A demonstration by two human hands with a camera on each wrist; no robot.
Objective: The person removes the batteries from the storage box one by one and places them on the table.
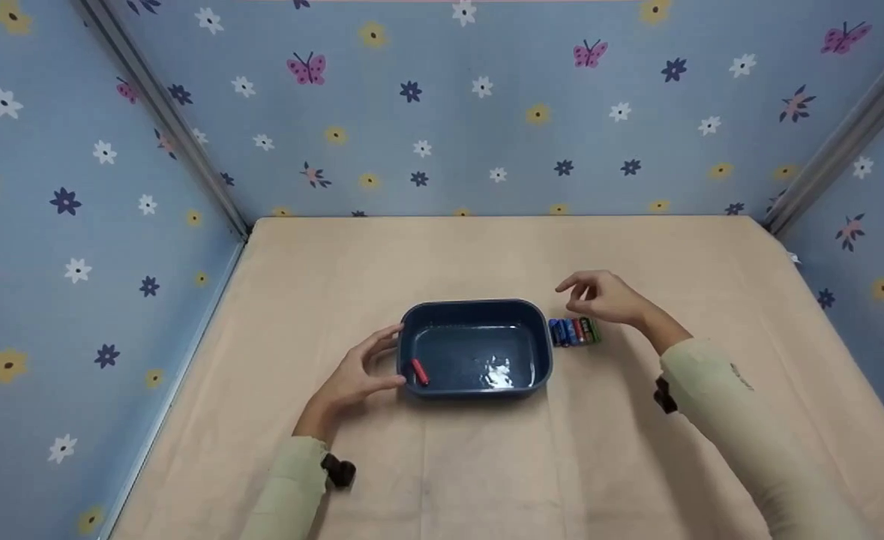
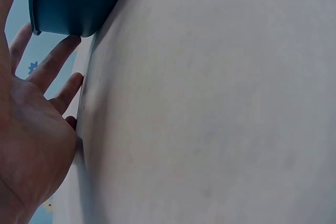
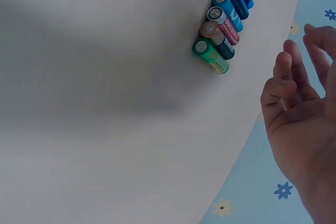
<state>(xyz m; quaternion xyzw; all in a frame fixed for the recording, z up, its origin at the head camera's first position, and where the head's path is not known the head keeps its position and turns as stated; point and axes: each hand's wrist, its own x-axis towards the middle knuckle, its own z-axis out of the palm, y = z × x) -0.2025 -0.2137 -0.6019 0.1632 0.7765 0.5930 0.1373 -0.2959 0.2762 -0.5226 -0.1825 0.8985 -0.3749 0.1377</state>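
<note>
A dark blue rectangular container [image 1: 475, 391] stands on the table with a red battery [image 1: 420, 372] lying inside at its left end. My left hand [image 1: 355, 375] touches the container's left end, thumb and fingers spread along the side. In the left wrist view, the extended fingers of that hand [image 2: 39, 124] reach the blue wall. Just right of the container lies a row of several batteries [image 1: 574, 331], blue, red and green among them, side by side. Above and behind that row hovers my right hand [image 1: 605, 297], its fingers loosely bent and nothing seen between them.
A beige cloth [image 1: 486, 465] covers the table. Blue walls with flowers and butterflies [image 1: 442, 112] rise at the back and both sides, with grey metal posts [image 1: 164, 112] at the corners.
</note>
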